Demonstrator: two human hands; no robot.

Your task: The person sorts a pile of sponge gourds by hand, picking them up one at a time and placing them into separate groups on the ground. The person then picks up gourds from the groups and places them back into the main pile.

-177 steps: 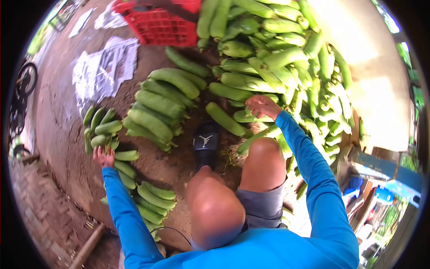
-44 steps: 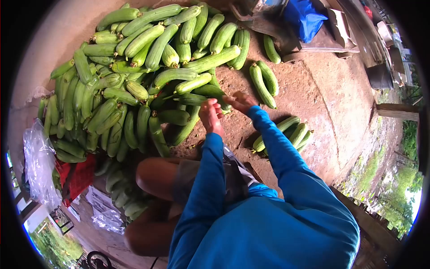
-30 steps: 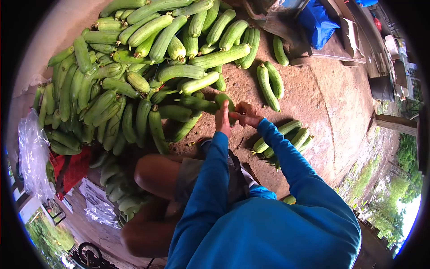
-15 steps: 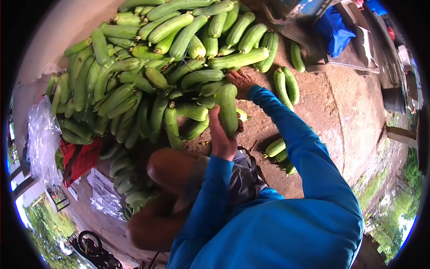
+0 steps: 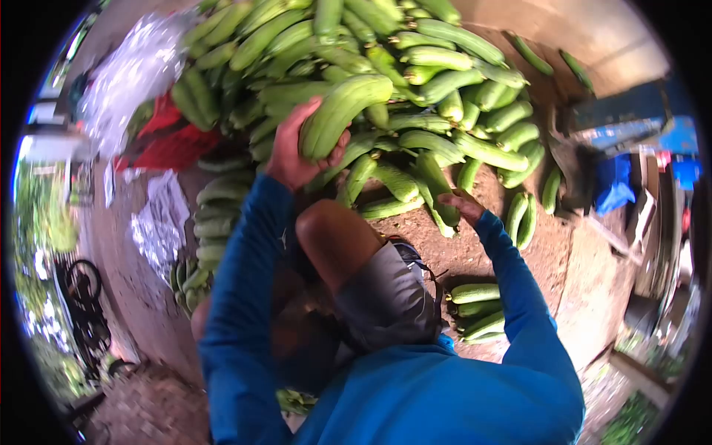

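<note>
My left hand is closed around a light green sponge gourd, holding it up over the near side of the pile. Its fingertips show at the gourd's lower right side. Lower and to the right, my right hand has its fingers stretched out at the side of another sponge gourd, which points down toward the floor. More sponge gourds lie around that one. The main heap of sponge gourds spreads beyond both hands.
Neatly lined-up gourds lie left of my knee, and a small group lies right of it. Clear plastic and a red sack are at left. Blue plastic bags sit at right; a motorcycle stands far left.
My view has turned, shifting the pile to the right. My left hand has moved the sponge gourd leftward, away from my right hand. My right hand stays near the pile's edge.
</note>
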